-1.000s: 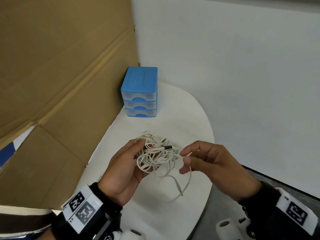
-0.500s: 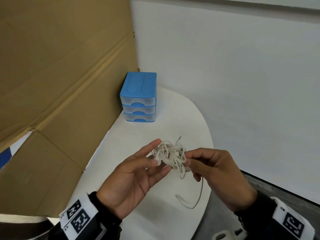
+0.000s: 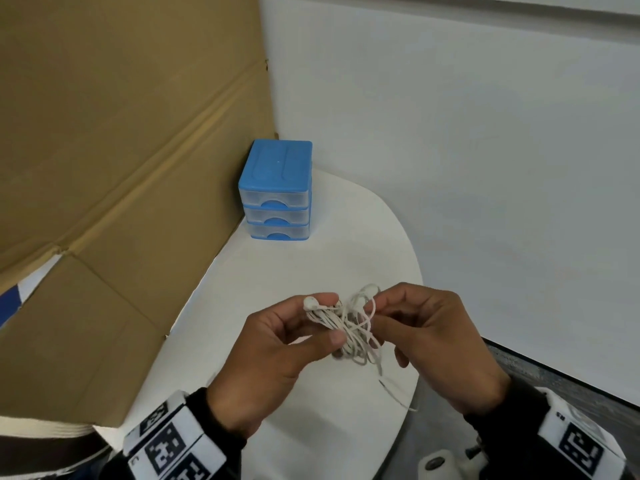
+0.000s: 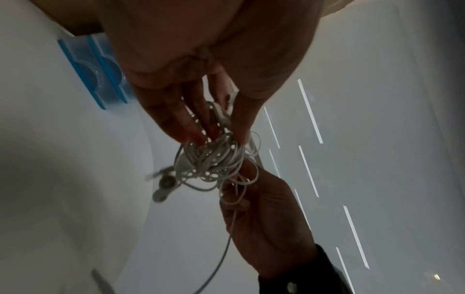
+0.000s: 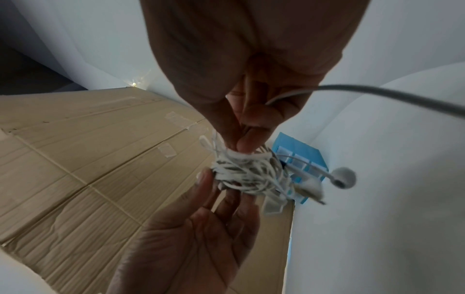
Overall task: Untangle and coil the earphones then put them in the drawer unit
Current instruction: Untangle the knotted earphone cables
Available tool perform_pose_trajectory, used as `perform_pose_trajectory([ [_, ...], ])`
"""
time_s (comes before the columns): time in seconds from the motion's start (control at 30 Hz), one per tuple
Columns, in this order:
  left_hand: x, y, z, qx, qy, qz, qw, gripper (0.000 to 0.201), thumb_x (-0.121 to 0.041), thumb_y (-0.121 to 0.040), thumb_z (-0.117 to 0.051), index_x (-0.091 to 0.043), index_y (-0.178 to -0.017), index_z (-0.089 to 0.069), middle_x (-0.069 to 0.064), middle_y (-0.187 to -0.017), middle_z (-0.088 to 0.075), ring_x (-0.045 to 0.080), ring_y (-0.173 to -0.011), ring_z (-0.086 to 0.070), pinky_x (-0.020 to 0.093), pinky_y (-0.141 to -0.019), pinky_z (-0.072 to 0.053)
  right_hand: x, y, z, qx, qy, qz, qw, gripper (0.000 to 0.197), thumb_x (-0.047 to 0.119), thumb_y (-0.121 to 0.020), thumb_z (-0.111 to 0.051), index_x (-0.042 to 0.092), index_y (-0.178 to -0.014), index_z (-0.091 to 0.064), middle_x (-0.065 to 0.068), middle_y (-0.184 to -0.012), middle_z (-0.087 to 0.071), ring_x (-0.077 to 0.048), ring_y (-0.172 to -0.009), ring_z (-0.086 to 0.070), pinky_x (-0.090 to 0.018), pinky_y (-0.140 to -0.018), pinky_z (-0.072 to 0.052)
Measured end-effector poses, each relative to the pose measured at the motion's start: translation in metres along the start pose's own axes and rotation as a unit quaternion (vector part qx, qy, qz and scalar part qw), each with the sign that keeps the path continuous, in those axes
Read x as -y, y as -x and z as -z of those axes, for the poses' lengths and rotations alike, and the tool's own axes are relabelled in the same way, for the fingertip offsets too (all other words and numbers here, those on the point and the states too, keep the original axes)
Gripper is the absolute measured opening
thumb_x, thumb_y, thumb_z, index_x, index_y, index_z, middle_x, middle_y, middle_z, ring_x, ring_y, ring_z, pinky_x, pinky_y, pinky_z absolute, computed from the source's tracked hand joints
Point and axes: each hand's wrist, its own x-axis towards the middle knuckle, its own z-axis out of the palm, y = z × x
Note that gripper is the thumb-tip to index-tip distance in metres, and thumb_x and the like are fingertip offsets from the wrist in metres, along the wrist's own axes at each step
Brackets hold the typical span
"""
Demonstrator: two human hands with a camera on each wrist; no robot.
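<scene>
A white tangle of earphones (image 3: 349, 325) hangs in the air between both hands above the white table (image 3: 311, 265). My left hand (image 3: 277, 351) holds the bundle between thumb and fingers, an earbud sticking out by its index fingertip. My right hand (image 3: 426, 337) pinches the cable on the bundle's right side. A loose cable end (image 3: 391, 389) dangles below. The left wrist view shows the earphones (image 4: 214, 159) bunched at my fingertips; the right wrist view shows the earphones (image 5: 249, 173) with an earbud (image 5: 343, 178) poking out. The blue drawer unit (image 3: 277, 192) stands at the table's far end, its three drawers closed.
A large brown cardboard sheet (image 3: 121, 168) lines the table's left side, right behind the drawer unit. A white wall (image 3: 467, 168) rises behind and to the right. The table's curved right edge (image 3: 412, 258) drops off to a dark floor.
The hands came together and the loose loops were gathered into a tighter bundle. The right hand moved left onto the bundle and the dangling end grew shorter.
</scene>
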Motion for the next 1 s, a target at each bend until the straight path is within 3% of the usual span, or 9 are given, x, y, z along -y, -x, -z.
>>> perform_pose_trajectory([
  [0.17, -0.007, -0.001, 0.003, 0.000, 0.020, -0.020, 1.000, 0.038, 0.000, -0.067, -0.082, -0.008, -0.101, -0.067, 0.010, -0.110, -0.073, 0.020, -0.088, -0.070, 0.037, -0.081, -0.057, -0.002, 0.000, -0.001, -0.005, 0.010, 0.025, 1.000, 0.007, 0.002, -0.078, -0.076, 0.009, -0.078, -0.079, -0.002, -0.063, -0.071, -0.007, -0.052, -0.051, -0.014, -0.049, -0.040],
  [0.27, -0.007, -0.002, 0.004, -0.028, 0.003, -0.032, 0.999, 0.036, -0.007, -0.066, -0.079, -0.009, -0.099, -0.063, 0.009, -0.109, -0.073, 0.025, -0.087, -0.068, 0.041, -0.082, -0.057, -0.002, 0.001, -0.004, -0.020, 0.022, 0.038, 0.999, 0.007, 0.008, -0.078, -0.077, 0.015, -0.077, -0.080, -0.007, -0.075, -0.076, -0.025, -0.064, -0.059, -0.026, -0.063, -0.051],
  [0.37, -0.007, -0.003, 0.005, -0.011, -0.009, -0.035, 0.999, 0.048, -0.002, -0.071, -0.073, -0.018, -0.115, -0.061, 0.004, -0.112, -0.073, 0.024, -0.090, -0.069, 0.039, -0.078, -0.058, -0.002, 0.001, -0.003, -0.054, 0.025, 0.027, 0.998, 0.007, 0.006, -0.079, -0.077, 0.010, -0.073, -0.078, -0.003, -0.056, -0.066, -0.007, -0.046, -0.048, -0.015, -0.048, -0.040],
  [0.5, -0.003, -0.003, 0.008, 0.031, 0.006, 0.009, 0.999, 0.070, -0.002, -0.071, -0.066, -0.034, -0.132, -0.053, 0.001, -0.111, -0.073, 0.018, -0.085, -0.071, 0.039, -0.070, -0.059, -0.006, -0.001, -0.001, -0.074, 0.054, 0.011, 0.996, 0.009, 0.005, -0.081, -0.075, 0.005, -0.072, -0.075, 0.010, -0.040, -0.039, -0.004, -0.035, -0.027, -0.015, -0.038, -0.028],
  [0.6, -0.001, -0.003, 0.009, 0.051, 0.044, 0.037, 0.997, 0.069, 0.000, -0.070, -0.063, -0.031, -0.131, -0.056, 0.001, -0.111, -0.072, 0.018, -0.083, -0.070, 0.031, -0.058, -0.057, -0.008, -0.002, 0.001, -0.077, 0.075, 0.013, 0.994, 0.011, 0.008, -0.083, -0.074, 0.008, -0.072, -0.075, 0.007, -0.041, -0.041, -0.005, -0.036, -0.029, -0.016, -0.040, -0.029],
  [0.67, 0.000, -0.006, 0.010, 0.054, 0.084, 0.058, 0.993, 0.064, 0.002, -0.070, -0.062, -0.026, -0.128, -0.061, 0.002, -0.105, -0.072, 0.015, -0.077, -0.066, 0.027, -0.055, -0.052, -0.007, -0.002, 0.001, -0.064, 0.076, 0.020, 0.995, 0.011, 0.012, -0.083, -0.074, 0.013, -0.072, -0.075, -0.008, -0.048, -0.053, -0.009, -0.042, -0.038, -0.018, -0.043, -0.033],
  [0.73, -0.001, -0.008, 0.010, 0.060, 0.122, 0.077, 0.988, 0.059, 0.002, -0.071, -0.062, -0.023, -0.124, -0.065, 0.007, -0.107, -0.071, 0.016, -0.078, -0.064, 0.028, -0.060, -0.048, -0.008, -0.002, 0.000, -0.045, 0.078, 0.024, 0.996, 0.011, 0.012, -0.084, -0.073, 0.015, -0.074, -0.075, -0.015, -0.063, -0.065, -0.010, -0.052, -0.048, -0.016, -0.051, -0.040],
  [0.9, -0.004, -0.010, 0.012, 0.064, 0.221, 0.133, 0.964, 0.047, 0.003, -0.072, -0.058, -0.012, -0.115, -0.070, 0.023, -0.123, -0.065, 0.038, -0.103, -0.062, 0.042, -0.083, -0.053, -0.014, 0.000, -0.005, 0.005, 0.021, -0.018, 1.000, 0.010, 0.010, -0.087, -0.069, 0.012, -0.078, -0.073, 0.004, -0.063, -0.064, -0.007, -0.058, -0.053, -0.021, -0.056, -0.042],
  [1.0, -0.010, -0.007, 0.011, 0.058, 0.249, 0.147, 0.956, 0.044, -0.023, -0.081, -0.064, -0.007, -0.122, -0.064, 0.021, -0.122, -0.065, 0.043, -0.111, -0.059, 0.047, -0.091, -0.048, -0.009, 0.003, -0.008, 0.024, -0.011, -0.003, 1.000, 0.010, 0.008, -0.086, -0.070, 0.012, -0.078, -0.075, 0.001, -0.065, -0.067, -0.010, -0.059, -0.054, -0.022, -0.053, -0.043],
])
